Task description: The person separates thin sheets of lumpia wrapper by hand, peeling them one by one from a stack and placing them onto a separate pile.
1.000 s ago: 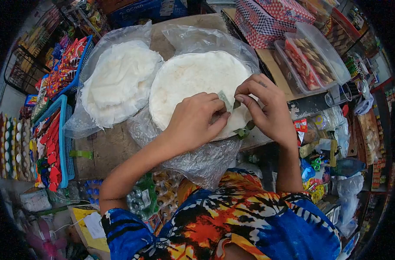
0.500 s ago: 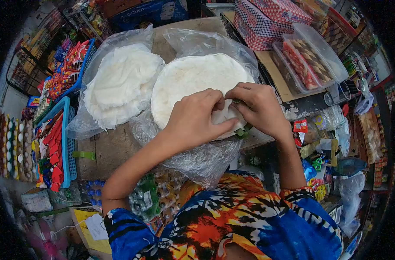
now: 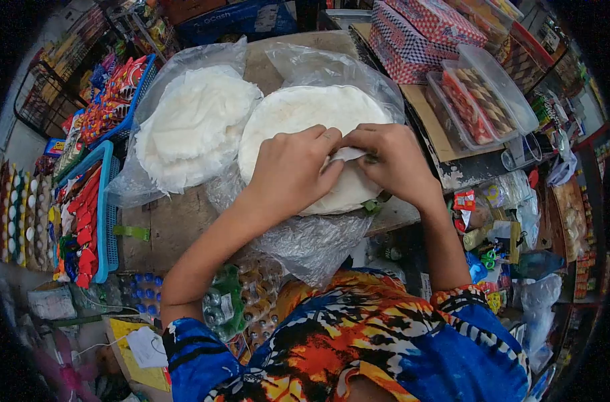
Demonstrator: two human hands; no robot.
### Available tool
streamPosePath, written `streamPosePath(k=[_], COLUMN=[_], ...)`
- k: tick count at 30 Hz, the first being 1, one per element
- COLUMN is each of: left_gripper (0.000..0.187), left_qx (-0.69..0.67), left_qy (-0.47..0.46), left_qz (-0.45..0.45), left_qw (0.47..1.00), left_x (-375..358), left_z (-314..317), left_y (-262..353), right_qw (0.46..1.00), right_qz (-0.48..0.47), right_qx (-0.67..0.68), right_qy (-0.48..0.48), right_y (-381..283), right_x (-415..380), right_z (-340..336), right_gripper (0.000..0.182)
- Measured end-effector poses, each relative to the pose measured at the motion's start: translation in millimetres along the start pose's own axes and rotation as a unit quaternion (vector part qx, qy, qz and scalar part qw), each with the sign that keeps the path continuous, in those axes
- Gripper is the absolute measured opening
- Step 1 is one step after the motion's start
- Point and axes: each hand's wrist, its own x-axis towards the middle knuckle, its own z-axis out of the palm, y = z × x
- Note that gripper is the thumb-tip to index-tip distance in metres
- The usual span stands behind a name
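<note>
A round stack of thin white wrapper sheets [image 3: 312, 110] lies on clear plastic in front of me. My left hand [image 3: 293, 167] is over its near half, thumb and fingers pinched on the raised edge of a white wrapper sheet [image 3: 346, 154]. Facing it from the right, my right hand [image 3: 395, 164] pinches the same lifted edge, its fingertips almost meeting those of the left. The exact grip is partly hidden behind the fingers. A small green piece [image 3: 370, 206] shows at the stack's near right rim. To the left, a looser pile of ragged-edged sheets [image 3: 194, 127] rests on another plastic bag.
Blue baskets of packets [image 3: 107, 214] and egg trays [image 3: 24, 221] stand on the left. A green strip [image 3: 132, 232] lies on the wooden table [image 3: 164, 224]. Plastic containers of rolled snacks [image 3: 479, 100] and checkered boxes [image 3: 419, 40] sit at the back right. Bottles [image 3: 228, 301] stand below.
Both hands have drawn closer together and slightly up, and the lifted sheet edge between them now looks narrower and folded. The whole view has shifted slightly.
</note>
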Motion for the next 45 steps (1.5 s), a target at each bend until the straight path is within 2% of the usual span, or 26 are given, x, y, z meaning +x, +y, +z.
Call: streamPosePath(k=[1,3,8,11,13,16,19,21,23,24,27,31,33,34,36,39,40,42,43,45], left_gripper=[0.014,0.018,0.021,0.020,0.020,0.019,0.020,0.023,0.025,0.028,0.035,0.039,0.043,0.043,0.047,0.040,0.040,0.027,0.027,0.015], left_qx=[0.003,0.076,0.090,0.087,0.088,0.065,0.065,0.100,0.119,0.136,0.146,0.166,0.008,0.010,-0.033,0.035,0.034,0.058,0.057,0.041], left_qy=[0.001,-0.104,-0.110,-0.103,-0.095,-0.057,-0.040,-0.141,-0.135,-0.133,-0.144,-0.140,-0.126,-0.127,-0.090,-0.096,-0.096,-0.074,-0.074,-0.067], left_qz=[-0.002,-0.032,-0.030,-0.020,-0.007,-0.025,-0.012,-0.049,-0.048,-0.044,-0.046,-0.052,-0.054,-0.052,0.040,0.055,0.055,0.080,0.079,0.052], left_qw=[1.000,0.991,0.989,0.991,0.992,0.996,0.997,0.984,0.983,0.981,0.978,0.975,0.990,0.990,0.995,0.993,0.993,0.992,0.993,0.996], left_x=[-2,-6,-8,-10,-10,-8,-9,-10,-14,-16,-15,-17,-15,-16,-20,-32,-33,-34,-35,-33], left_z=[-4,-11,-22,-25,-26,-30,-33,-42,-39,-38,-44,-63,-79,-81,-83,-71,-68,-66,-67,-71], left_y=[0,-1,-6,-11,-12,-13,-15,-15,-21,-22,-25,-23,-22,-24,-27,-36,-40,-46,-45,-41], right_qw=[1.000,0.999,0.995,0.998,1.000,0.998,0.999,0.998,0.997,0.997,0.986,0.975,0.977,0.977,0.980,0.992,0.992,0.991,0.991,0.991], right_qz=[0.021,0.031,0.066,0.063,0.009,-0.012,-0.007,-0.010,-0.001,-0.004,0.078,0.133,0.164,0.165,0.163,0.118,0.118,0.056,0.057,-0.005], right_qx=[0.002,0.018,0.037,0.014,-0.001,-0.027,0.004,0.027,0.083,0.082,0.134,0.155,0.127,0.127,0.109,0.038,0.037,0.057,0.056,0.086], right_qy=[0.005,0.024,0.063,0.020,-0.030,-0.049,-0.046,-0.050,0.003,0.000,0.066,0.084,0.048,0.051,0.023,-0.015,-0.016,-0.103,-0.105,-0.103], right_y=[0,0,2,-1,-8,-19,-18,-16,-11,-10,-10,-13,-16,-14,-7,1,2,-1,-5,-15], right_x=[1,2,1,4,9,15,25,28,28,28,27,28,29,30,31,31,33,39,42,49], right_z=[0,2,6,3,5,13,18,20,19,18,16,15,11,12,15,21,20,18,18,21], right_gripper=[0.024,0.026,0.028,0.025,0.025,0.025,0.019,0.017,0.017,0.017,0.023,0.018,0.016,0.016,0.024,0.032,0.032,0.036,0.036,0.038])
